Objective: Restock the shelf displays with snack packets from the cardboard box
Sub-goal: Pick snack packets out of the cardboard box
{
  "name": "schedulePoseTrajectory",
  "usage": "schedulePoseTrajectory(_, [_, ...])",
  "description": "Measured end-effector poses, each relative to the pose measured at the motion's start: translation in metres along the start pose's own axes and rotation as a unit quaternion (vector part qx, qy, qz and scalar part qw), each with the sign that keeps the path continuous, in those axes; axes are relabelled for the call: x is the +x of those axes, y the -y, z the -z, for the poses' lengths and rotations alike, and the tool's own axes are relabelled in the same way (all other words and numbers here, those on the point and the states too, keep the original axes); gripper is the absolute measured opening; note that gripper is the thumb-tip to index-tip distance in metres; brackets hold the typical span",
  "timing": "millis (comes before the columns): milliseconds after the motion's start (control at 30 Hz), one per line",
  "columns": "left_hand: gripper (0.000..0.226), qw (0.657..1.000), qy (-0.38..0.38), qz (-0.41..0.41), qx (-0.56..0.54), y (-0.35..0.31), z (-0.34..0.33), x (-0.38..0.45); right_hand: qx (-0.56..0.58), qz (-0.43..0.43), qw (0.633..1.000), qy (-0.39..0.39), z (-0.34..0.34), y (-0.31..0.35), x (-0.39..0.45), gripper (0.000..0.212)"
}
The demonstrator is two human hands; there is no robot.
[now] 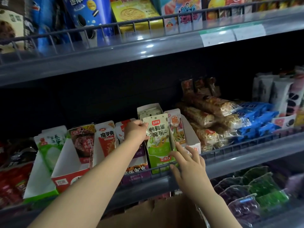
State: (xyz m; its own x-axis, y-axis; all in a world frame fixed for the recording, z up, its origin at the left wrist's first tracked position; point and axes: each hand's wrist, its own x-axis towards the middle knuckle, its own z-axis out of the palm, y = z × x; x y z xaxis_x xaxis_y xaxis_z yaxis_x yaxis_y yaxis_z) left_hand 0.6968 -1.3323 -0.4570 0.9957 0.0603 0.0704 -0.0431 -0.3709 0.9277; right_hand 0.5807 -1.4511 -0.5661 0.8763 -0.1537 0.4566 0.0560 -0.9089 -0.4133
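at the middle shelf (246,155), the left hand (137,130) pinches the top left edge of a green-and-white snack packet (158,140), standing upright at the front of its display carton (148,109). the right hand (187,159) is spread, fingers (178,148) loose, touching the packet's lower right corner. other cartons crowd both sides; the cardboard box (161,213) sits below.

We saw that our left hand (137,130) and right hand (186,159) were bare, both forearms uncovered, with no sleeves, gloves or rings showing.
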Motion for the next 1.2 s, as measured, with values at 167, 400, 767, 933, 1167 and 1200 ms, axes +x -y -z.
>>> schedulePoseTrajectory(167, [0.017,0.99,-0.001,-0.072,0.125,0.005,-0.002,0.014,0.0,0.012,1.0,0.006,0.004,0.004,0.0,0.034])
schedulePoseTrajectory(400, [0.025,0.955,-0.018,-0.147,0.257,-0.003,-0.006,0.025,0.016,0.002,0.998,0.067,0.01,0.004,-0.002,0.044])
schedulePoseTrajectory(767, [0.024,0.945,-0.082,-0.178,0.261,0.009,-0.01,0.048,0.047,0.012,0.997,0.067,0.01,0.002,-0.002,0.048])
schedulePoseTrajectory(933, [0.024,0.948,-0.086,-0.196,0.235,0.011,-0.012,0.053,0.049,0.005,0.996,0.068,0.01,0.002,-0.002,0.049])
schedulePoseTrajectory(1167, [0.035,0.923,-0.08,-0.256,0.275,0.022,-0.018,0.055,0.038,0.014,0.997,0.071,0.009,-0.001,-0.001,0.051])
schedulePoseTrajectory(1200, [0.036,0.921,-0.081,-0.261,0.277,0.024,-0.018,0.054,0.035,0.015,0.997,0.07,0.008,-0.001,-0.001,0.051])
